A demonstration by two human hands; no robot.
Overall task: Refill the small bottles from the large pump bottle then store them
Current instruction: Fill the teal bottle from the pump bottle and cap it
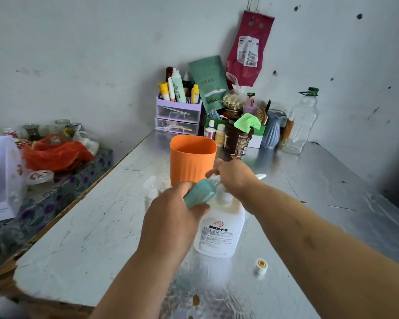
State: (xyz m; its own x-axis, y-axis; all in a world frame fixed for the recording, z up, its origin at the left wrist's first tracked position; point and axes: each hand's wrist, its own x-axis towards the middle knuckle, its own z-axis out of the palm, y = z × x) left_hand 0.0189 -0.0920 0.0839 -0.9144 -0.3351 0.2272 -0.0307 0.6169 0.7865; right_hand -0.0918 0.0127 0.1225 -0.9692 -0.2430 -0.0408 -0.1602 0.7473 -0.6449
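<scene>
Behind the work: orange ribbed plastic cup; clear small spray bottles at its left, partly hidden by the left hand. Loose small white cap lies near the front edge. Surface is a foil-covered desk against a pale scuffed wall. The left hand grips the small teal plastic bottle, tilted, over the large white pump bottle — the right hand has its fingers curled, pinching the teal bottle's clear top.

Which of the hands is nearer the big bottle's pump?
Right. The right hand sits on the pump; the left hand is lower and left of it, gripping the teal bottle.
</scene>
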